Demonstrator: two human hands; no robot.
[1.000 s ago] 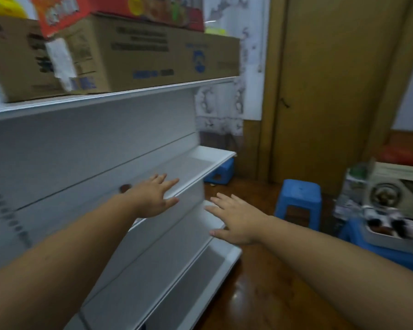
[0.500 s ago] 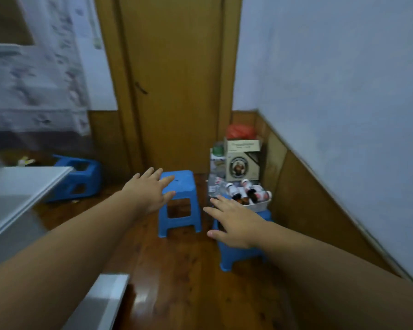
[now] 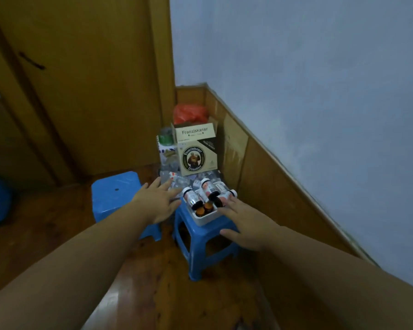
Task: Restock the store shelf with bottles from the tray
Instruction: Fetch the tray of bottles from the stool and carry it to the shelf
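A white tray (image 3: 204,219) sits on a blue plastic stool (image 3: 200,244) in the room's corner. Several dark bottles with pale labels (image 3: 192,197) lie in the tray, some on their sides, two showing orange caps. My left hand (image 3: 157,202) hovers open just left of the tray, fingers spread toward the bottles. My right hand (image 3: 244,222) is open at the tray's right edge, fingertips close to a bottle, holding nothing. The shelf is out of view.
A second blue stool (image 3: 115,194) stands to the left. Behind the tray are a Franziskaner carton (image 3: 196,151), clear plastic packs and an orange bag (image 3: 190,114). A wooden door fills the left, a panelled wall (image 3: 260,182) runs along the right.
My view swung from the white shelf to the corner with the tray. Both open hands moved forward and now flank the tray, which looks much nearer.
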